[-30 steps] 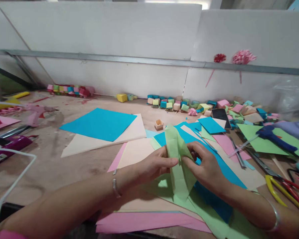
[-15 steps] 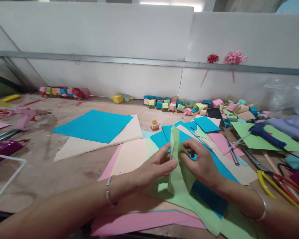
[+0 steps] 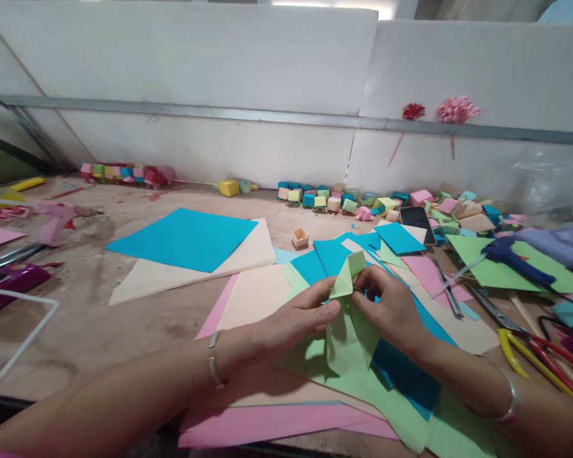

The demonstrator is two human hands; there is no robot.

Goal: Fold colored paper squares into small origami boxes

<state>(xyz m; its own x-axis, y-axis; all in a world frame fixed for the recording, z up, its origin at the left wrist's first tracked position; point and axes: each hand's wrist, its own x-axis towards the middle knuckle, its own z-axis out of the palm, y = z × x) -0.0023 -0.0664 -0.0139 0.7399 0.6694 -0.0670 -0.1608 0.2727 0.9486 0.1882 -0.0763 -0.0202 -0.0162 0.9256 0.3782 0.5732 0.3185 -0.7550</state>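
A light green folded paper piece [image 3: 348, 318] stands upright between my two hands, its top flap bent over toward the right. My left hand [image 3: 293, 318] pinches its left edge with thumb and fingers closed. My right hand [image 3: 391, 308] grips the right side, fingers curled round the fold. Both hands hover just above a spread of green, blue and peach sheets [image 3: 401, 375] on the wooden table [image 3: 100, 318].
A blue sheet [image 3: 184, 236] on a cream sheet lies left of centre. Small paper boxes [image 3: 334, 200] line the back wall; one peach box [image 3: 300, 238] stands alone. A phone [image 3: 416, 222], scissors [image 3: 525, 340] and a blue glue gun [image 3: 516, 257] lie right. A pink strip [image 3: 277, 425] sits at the front edge.
The tall green flap that stood straight up has been folded down and over, so the piece is shorter now. Both hands stay pinched on it at about the same spot.
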